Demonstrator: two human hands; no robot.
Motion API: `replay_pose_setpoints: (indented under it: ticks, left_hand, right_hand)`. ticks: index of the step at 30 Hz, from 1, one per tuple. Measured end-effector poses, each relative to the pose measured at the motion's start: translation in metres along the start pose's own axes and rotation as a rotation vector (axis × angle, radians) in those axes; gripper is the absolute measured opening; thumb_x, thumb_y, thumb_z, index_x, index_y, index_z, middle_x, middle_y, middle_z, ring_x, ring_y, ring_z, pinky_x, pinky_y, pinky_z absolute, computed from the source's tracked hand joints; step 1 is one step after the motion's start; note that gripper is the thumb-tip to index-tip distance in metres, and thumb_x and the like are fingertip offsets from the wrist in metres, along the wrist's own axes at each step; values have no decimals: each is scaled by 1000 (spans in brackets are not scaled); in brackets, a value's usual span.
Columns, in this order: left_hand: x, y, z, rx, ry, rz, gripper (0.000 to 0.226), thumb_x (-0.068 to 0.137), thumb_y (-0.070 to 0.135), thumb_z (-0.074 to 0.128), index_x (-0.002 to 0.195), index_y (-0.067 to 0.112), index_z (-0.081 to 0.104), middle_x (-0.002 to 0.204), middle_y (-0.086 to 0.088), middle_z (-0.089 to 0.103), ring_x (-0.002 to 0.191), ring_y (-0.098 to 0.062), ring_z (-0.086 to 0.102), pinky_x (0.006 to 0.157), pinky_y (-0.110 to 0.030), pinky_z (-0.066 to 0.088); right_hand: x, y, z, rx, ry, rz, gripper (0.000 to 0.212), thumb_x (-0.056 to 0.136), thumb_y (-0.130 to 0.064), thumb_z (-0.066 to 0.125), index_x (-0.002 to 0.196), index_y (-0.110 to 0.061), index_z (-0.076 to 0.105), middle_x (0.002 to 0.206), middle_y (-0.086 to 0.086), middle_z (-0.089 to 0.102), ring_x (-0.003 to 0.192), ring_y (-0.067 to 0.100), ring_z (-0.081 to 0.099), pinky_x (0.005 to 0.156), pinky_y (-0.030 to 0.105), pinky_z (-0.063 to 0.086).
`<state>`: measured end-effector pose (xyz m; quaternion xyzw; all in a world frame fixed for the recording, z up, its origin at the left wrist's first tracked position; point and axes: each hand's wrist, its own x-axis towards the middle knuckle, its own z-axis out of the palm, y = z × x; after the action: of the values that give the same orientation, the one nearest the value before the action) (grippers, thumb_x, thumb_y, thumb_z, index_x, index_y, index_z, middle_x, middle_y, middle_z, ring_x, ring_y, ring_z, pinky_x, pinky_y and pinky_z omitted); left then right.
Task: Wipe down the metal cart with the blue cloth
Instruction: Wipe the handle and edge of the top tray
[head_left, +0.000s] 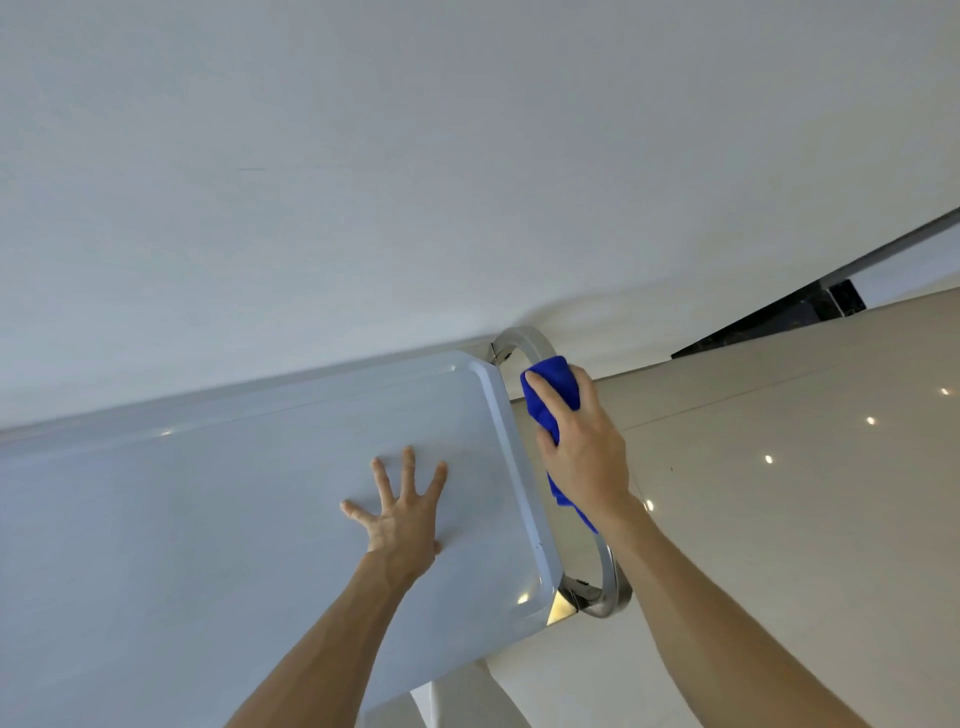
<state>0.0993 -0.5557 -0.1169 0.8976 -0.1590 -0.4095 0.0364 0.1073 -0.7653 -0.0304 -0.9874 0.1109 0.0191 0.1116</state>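
Observation:
The metal cart's flat top fills the lower left, its raised rim running along the right end. A curved steel handle loops off that end. My left hand lies flat on the cart top with its fingers spread. My right hand grips the blue cloth wrapped around the handle bar, near its upper part. A tail of the cloth hangs below my wrist. The middle of the handle is hidden under the cloth and my hand.
A plain white wall stands right behind the cart. Glossy beige floor tiles spread to the right of the handle. A dark door track or threshold runs at the upper right.

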Motion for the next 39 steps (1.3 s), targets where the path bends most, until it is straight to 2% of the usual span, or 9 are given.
replay_pose_setpoints:
  ticks: [4, 7, 10, 13, 16, 18, 23, 28, 39]
  left_hand:
    - [-3, -7, -7, -140, 12, 39, 87, 90, 44, 65, 155, 41, 6, 162, 0, -23, 146, -41, -22, 102, -81, 14]
    - [-17, -26, -21, -364, 159, 110, 65, 92, 43, 63, 149, 32, 34, 161, -1, 16, 147, -29, 18, 110, -63, 31]
    - [-44, -45, -36, -583, 357, 165, 47, 94, 28, 64, 139, 18, 51, 142, -6, 47, 117, -23, 58, 98, -36, 47]
    - [-78, -56, -44, -767, 544, 179, 29, 95, 17, 62, 124, 18, 63, 125, -1, 61, 95, -13, 67, 82, -22, 51]
    - [-115, -54, -43, -881, 666, 158, 24, 96, 12, 61, 117, 23, 65, 115, 7, 64, 91, -5, 66, 74, -9, 47]
    - [-139, -48, -36, -949, 696, 146, 23, 96, 13, 60, 114, 26, 66, 110, 11, 66, 88, -7, 68, 74, -11, 48]
    - [-194, -33, 5, -1077, 746, 115, 24, 95, 8, 61, 106, 29, 67, 107, 9, 71, 84, -10, 71, 78, -28, 57]
    - [-247, -45, 45, -1162, 854, 11, 25, 95, 8, 61, 104, 31, 69, 106, 14, 71, 87, -11, 72, 80, -33, 57]
    - [-360, -134, 111, -1233, 1168, -205, 27, 97, 10, 57, 107, 32, 68, 106, 18, 70, 88, -6, 71, 78, -23, 55]
  right_hand:
    - [-38, 9, -2, 23, -42, 43, 62, 93, -15, 61, 148, -36, 45, 158, 4, 32, 102, 28, 60, 71, 44, 59]
    - [-58, 12, -6, 111, -69, 87, 58, 96, -13, 59, 148, -35, 45, 162, 0, 27, 107, 27, 57, 76, 44, 59]
    - [-81, 11, -10, 182, -28, 122, 57, 98, -9, 56, 147, -35, 46, 162, -2, 29, 111, 26, 56, 78, 43, 58]
    - [-103, 14, -18, 254, 13, 102, 58, 98, -4, 54, 147, -33, 48, 156, -2, 37, 112, 25, 56, 79, 40, 57]
    - [-116, 20, -32, 388, 86, 36, 60, 95, 3, 54, 145, -30, 51, 149, -3, 44, 114, 22, 54, 85, 38, 54]
    - [-122, 21, -43, 506, 104, -26, 60, 94, 6, 53, 143, -30, 53, 146, -6, 45, 119, 19, 53, 92, 36, 52]
    - [-136, -4, -64, 962, 50, -49, 48, 98, -8, 63, 130, -43, 56, 134, -20, 58, 123, -9, 51, 99, 6, 39]
    - [-157, -45, -52, 1191, -139, -33, 35, 97, -27, 66, 130, -39, 60, 128, -27, 64, 120, -4, 58, 100, 23, 45]
    - [-211, -176, -16, 1112, -365, -296, 37, 97, -24, 66, 130, -41, 60, 130, -29, 62, 122, -4, 57, 102, 23, 42]
